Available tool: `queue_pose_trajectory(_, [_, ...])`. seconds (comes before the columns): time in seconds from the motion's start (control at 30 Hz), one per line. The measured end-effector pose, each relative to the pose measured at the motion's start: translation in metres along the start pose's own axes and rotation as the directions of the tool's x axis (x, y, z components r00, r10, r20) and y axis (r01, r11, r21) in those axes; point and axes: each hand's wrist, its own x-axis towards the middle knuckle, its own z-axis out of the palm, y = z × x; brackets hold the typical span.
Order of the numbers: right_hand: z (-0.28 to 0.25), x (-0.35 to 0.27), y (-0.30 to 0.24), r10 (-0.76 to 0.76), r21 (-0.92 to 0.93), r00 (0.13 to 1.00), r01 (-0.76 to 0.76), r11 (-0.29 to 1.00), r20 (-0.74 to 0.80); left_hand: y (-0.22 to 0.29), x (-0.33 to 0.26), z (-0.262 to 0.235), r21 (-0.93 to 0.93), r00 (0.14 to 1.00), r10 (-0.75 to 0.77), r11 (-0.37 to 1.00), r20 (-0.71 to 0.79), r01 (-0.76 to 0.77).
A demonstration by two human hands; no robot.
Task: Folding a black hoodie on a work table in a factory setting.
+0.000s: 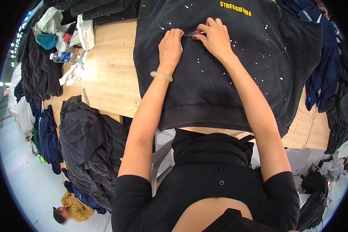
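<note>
— Black paint-speckled cotton sweatshirt [220, 77] lies flat at the wooden worktop's [108, 73] near edge, hem overhanging.

— And the hands?

— Left hand [170, 46] pinches the fabric; right hand [216, 36] is closed on small red-handled snips [196, 34], probably thread clippers.

— Keep the cloth taut and cut close without nicking it.

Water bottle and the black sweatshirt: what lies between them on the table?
Head view: bare wooden tabletop separates the water bottle from the black sweatshirt; only a white cloth lies near the bottle.
</note>
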Motion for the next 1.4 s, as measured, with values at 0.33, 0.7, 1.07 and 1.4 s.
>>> queue_pose_trajectory(0.33, [0.007,0.004,-0.002,0.015,-0.059,1.000,-0.015,0.998,-0.001,-0.001,0.001,-0.001,0.012,1.000,-0.010,1.000,0.016,0.010])
queue_pose_trajectory(0.7, [-0.076,-0.082,0.034,0.337,0.434,0.936,-0.347,0.831,0.103,-0.083,-0.069,-0.209,-0.033,0.702,-0.712,0.701,0.027,0.712])
queue_pose_trajectory(1.07, [-0.077,-0.135,0.049,0.505,0.342,0.862,-0.491,0.801,0.054,0.035,-0.102,-0.124,-0.182,0.802,-0.474,0.808,0.364,0.560])
queue_pose_trajectory(1.4, [-0.075,-0.138,0.049,0.482,0.339,0.876,-0.457,0.822,0.014,0.025,-0.093,-0.107,0.088,0.765,-0.523,0.842,0.376,0.533])
